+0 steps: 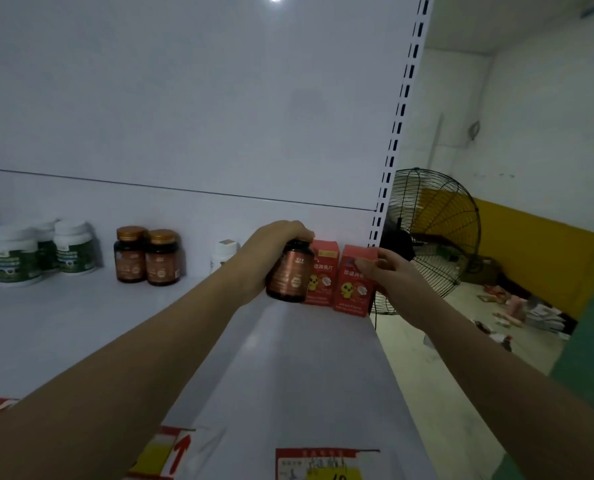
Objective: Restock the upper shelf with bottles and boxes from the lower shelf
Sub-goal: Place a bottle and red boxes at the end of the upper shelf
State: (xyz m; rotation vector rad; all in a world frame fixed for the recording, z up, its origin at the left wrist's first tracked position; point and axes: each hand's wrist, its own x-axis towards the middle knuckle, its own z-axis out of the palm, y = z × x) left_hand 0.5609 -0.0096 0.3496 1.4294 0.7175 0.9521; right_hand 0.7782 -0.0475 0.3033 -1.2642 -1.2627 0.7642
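The fingers (300, 234) of the left hand (271, 251) curl down over the cap of a brown supplement bottle (290, 277), gripping it from above so the body hangs upright and the label faces outward. Whether its base already touches the upper shelf (288, 358) cannot be told. At the bottle's three o'clock, the fingers (364, 265) of the right hand (394, 273) pinch the top right corner of a red box (352, 289), thumb on the front face. The box stands upright at the shelf's right end, and the grip looks meant to square it up. A second red box (323, 271) stands between bottle and held box, just beside both and set a little further back, so the bottle appears bound for the spot to its left. Out toward nine o'clock, a white bottle (224, 252) peeks from behind the left forearm. Beyond it stand two gold-capped brown bottles (146, 259) of the same kind as the held one, touching each other, then a cluster of green-labelled white bottles (39, 252) near the left edge. Goods are grouped by type along the back, which probably explains each placement. Past the slotted upright at three o'clock stands a black floor fan (434, 233).
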